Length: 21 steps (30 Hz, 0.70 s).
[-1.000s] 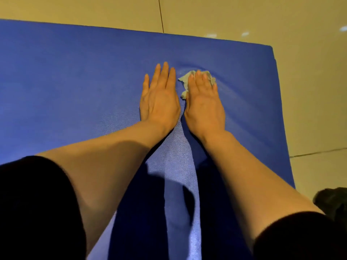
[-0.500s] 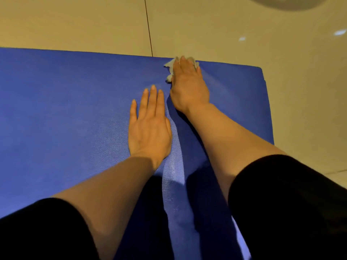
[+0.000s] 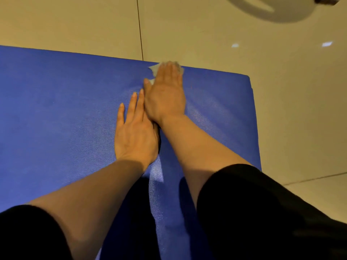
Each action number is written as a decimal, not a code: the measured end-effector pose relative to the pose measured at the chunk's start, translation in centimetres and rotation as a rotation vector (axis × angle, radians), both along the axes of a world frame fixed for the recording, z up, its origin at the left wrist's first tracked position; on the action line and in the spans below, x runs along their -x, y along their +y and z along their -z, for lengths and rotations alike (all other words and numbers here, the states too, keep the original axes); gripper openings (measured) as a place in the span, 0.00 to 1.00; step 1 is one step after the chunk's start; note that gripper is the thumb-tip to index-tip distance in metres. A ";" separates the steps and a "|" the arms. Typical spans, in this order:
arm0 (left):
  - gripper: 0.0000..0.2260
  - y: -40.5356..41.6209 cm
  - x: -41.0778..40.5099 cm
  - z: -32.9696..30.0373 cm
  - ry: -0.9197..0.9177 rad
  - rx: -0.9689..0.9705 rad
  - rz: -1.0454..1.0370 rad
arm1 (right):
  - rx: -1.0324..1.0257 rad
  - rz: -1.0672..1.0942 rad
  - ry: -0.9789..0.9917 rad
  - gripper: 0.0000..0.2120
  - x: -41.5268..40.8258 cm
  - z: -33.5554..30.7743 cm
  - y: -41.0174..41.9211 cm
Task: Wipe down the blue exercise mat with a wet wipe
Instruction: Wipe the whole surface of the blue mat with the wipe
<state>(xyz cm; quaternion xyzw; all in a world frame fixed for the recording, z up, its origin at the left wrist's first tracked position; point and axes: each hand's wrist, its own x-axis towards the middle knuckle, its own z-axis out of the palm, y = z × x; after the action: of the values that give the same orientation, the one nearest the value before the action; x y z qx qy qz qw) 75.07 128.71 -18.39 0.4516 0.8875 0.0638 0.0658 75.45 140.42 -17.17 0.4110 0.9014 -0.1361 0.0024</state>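
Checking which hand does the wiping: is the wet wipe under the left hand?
No, the wet wipe lies under the fingers of the right hand at the mat's far edge; the left hand rests flat on bare mat.

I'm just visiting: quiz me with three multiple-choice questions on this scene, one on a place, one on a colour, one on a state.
1. Where is the wipe?
A. at the mat's far edge
B. on the floor
C. by the person's knees

2. What colour is the mat?
A. green
B. blue
C. red

3. How does the left hand lie?
A. in a fist
B. pinching the wipe
C. flat, fingers straight

Answers:
1 A: the wipe shows under the right hand at the far edge.
2 B: the mat is blue.
3 C: the left hand rests flat.
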 end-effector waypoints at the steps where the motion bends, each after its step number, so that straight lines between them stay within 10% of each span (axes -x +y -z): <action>1: 0.27 0.0 0.0 0.0 0.003 0.004 0.002 | 0.008 -0.029 -0.006 0.30 -0.2 0.1 0.0; 9: 0.28 0.0 0.4 -0.4 0.013 0.001 0.016 | -0.080 0.242 -0.076 0.32 -7.2 0.3 1.5; 15: 0.28 0.0 0.1 -0.5 -0.003 0.016 0.008 | -0.107 -0.185 -0.048 0.32 -7.1 0.1 -1.2; 21: 0.27 -0.1 0.4 -0.3 0.008 0.001 0.002 | -0.127 0.161 -0.056 0.33 -8.8 0.8 -1.4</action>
<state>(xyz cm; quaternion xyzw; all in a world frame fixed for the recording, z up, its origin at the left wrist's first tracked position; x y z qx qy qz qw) 74.64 128.64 -18.12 0.4526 0.8874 0.0616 0.0626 84.23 139.07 -18.00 0.4852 0.8718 -0.0668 -0.0094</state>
